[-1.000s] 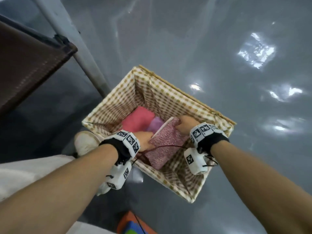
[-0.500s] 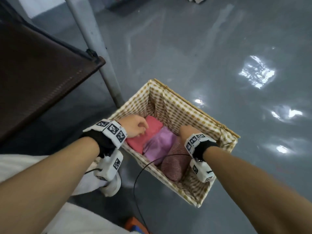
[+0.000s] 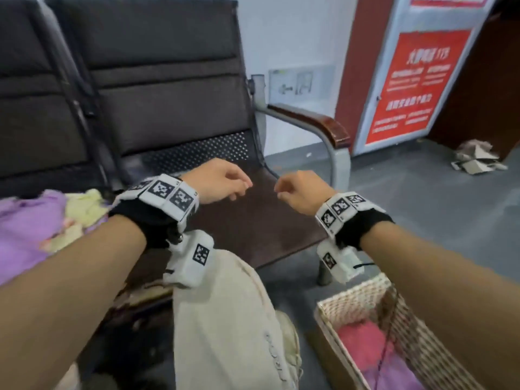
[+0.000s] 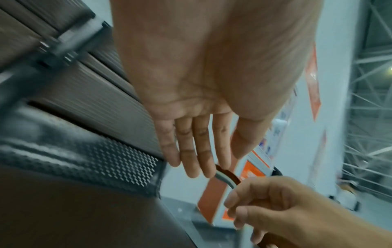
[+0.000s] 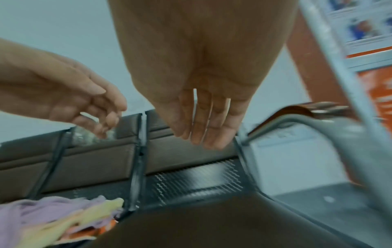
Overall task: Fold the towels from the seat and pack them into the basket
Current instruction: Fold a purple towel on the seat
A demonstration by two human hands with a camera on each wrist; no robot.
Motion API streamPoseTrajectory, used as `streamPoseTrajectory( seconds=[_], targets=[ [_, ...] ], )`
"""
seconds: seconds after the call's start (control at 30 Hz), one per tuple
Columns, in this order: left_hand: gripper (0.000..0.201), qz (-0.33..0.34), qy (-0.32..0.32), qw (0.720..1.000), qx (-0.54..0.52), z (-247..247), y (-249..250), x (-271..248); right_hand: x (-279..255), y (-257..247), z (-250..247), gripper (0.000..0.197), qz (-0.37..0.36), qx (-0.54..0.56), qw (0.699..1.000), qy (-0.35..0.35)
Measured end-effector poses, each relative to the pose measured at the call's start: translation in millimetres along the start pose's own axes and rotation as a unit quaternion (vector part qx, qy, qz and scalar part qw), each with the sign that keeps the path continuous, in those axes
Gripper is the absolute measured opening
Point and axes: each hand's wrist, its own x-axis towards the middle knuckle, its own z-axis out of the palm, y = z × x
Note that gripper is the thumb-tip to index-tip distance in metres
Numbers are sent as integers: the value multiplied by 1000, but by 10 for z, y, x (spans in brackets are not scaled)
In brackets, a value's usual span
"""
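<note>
I see both hands up over the bare brown seat (image 3: 253, 220), nothing held. Left hand (image 3: 218, 181) fingers (image 4: 197, 151) hang loose, nearly straight, close together; right hand (image 3: 299, 190) fingers (image 5: 208, 124) relaxed, slightly curled, empty. Unfolded towels (image 3: 42, 220), purple and pale yellow, are heaped on the next seat over, well left of the left hand, not touched. Basket (image 3: 363, 299) sits on the floor below the right forearm, with a pink towel (image 3: 358, 346) and a purple one beside it inside, well apart from both hands.
</note>
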Motion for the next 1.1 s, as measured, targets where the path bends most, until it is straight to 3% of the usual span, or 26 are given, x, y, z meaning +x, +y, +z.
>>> streamPoseTrajectory(
  seconds=[0.13,0.27,0.47,0.63,0.7,0.8,0.9,1.1],
  targets=[
    [13,-58,69,996,26,-693,-730,-420,637,-954,20,15,-116,-24,993,-29],
    [13,-133,123,982,49,-1027,-1547,-870,1068,-1783,239,20,-193,-45,978,-72],
    [26,-248,93,958,109,-1218,-2596,-1358,1423,-2646,1015,21,-274,-84,942,-176],
    [46,-322,53,914,243,-1187,-3285,-1632,1612,-3045,1799,22,-273,-30,929,-247],
    [55,-348,88,905,228,-1244,-3397,-1644,1629,-3167,2086,30,-259,3,926,-275],
    [59,-362,143,899,200,-1364,-3525,-1647,1575,-3283,2467,56,-238,46,916,-321],
    [48,-371,71,907,187,-1334,-3600,-1672,1472,-3325,2750,72,-243,57,911,-327],
    [24,-361,64,909,198,-1258,-3484,-1594,1386,-3265,2629,13,-277,94,922,-255]
  ],
)
